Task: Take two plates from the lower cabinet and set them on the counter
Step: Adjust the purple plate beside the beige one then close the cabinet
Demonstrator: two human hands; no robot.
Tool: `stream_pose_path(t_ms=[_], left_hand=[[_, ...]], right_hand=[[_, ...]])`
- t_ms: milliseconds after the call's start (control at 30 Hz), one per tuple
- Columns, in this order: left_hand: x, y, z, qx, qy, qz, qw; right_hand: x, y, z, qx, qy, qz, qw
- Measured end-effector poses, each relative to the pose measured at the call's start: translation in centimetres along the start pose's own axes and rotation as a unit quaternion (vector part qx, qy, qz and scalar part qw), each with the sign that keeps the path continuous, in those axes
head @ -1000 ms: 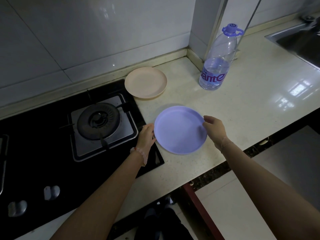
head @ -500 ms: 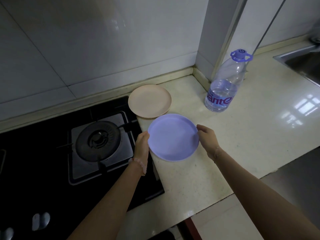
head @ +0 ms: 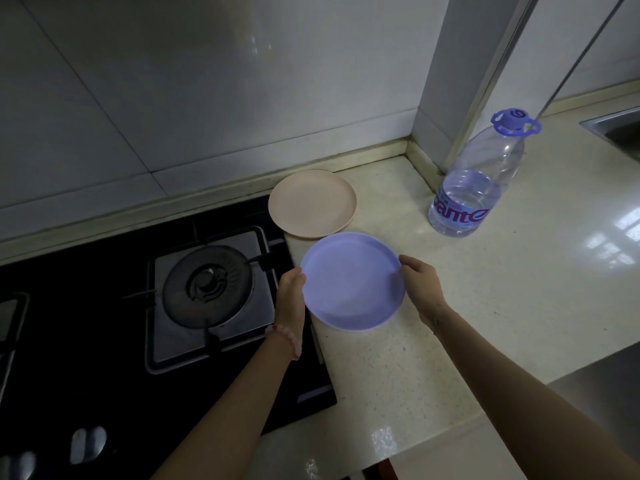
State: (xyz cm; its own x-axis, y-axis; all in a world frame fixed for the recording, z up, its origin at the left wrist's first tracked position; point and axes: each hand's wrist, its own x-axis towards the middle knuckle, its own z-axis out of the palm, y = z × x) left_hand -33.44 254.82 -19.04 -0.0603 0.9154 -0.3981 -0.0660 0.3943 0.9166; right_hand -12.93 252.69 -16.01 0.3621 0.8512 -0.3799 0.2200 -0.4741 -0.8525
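Observation:
A purple plate [head: 351, 282] is held level just over the pale counter [head: 502, 306], its far rim close to or slightly overlapping a beige plate [head: 311, 202] that lies flat near the back wall. My left hand [head: 289, 299] grips the purple plate's left rim, over the edge of the stove. My right hand [head: 420, 289] grips its right rim. I cannot tell whether the purple plate touches the counter.
A black gas stove [head: 138, 323] with a round burner [head: 207, 285] fills the left. A large water bottle [head: 474, 181] with a blue cap stands at the back right by a wall corner. A sink edge [head: 616, 129] shows at far right.
Both hands have carried the purple plate away from the counter's front edge toward the beige plate, until the two rims nearly meet. The camera has tilted up.

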Motion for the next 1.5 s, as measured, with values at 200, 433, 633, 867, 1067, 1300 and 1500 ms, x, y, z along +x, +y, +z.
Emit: stream_pose_path(t_ms=[200, 433, 633, 867, 1067, 1300, 1500], left_hand=[[0.5, 0.2, -0.3, -0.022, -0.006, -0.022, 0.999], [0.1, 0.8, -0.4, -0.046, -0.026, -0.031, 0.998], [-0.2, 1.1, -0.6, -0.033, -0.056, -0.023, 0.998], [-0.9, 0.8, -0.7, -0.033, -0.073, -0.028, 0.996], [-1.1, 0.5, -0.9, -0.014, -0.067, -0.026, 0.997], [-1.3, 1.7, -0.7, -0.013, -0.048, -0.041, 0.998], [-1.5, 2.0, -0.5, -0.026, -0.038, -0.048, 0.998]], right_hand=[[-0.2, -0.7, 0.0, -0.003, -0.011, 0.004, 1.000], [-0.6, -1.4, 0.0, -0.004, -0.030, 0.006, 1.000], [-1.2, -1.1, -0.3, -0.002, -0.023, 0.002, 1.000], [-2.3, -0.9, -0.4, 0.004, -0.001, 0.009, 1.000], [-2.9, -1.0, -0.7, 0.005, -0.003, 0.008, 1.000], [-2.6, -1.5, -0.7, 0.015, -0.020, 0.010, 1.000], [-2.3, -1.5, -0.6, 0.023, -0.032, 0.023, 0.999]])
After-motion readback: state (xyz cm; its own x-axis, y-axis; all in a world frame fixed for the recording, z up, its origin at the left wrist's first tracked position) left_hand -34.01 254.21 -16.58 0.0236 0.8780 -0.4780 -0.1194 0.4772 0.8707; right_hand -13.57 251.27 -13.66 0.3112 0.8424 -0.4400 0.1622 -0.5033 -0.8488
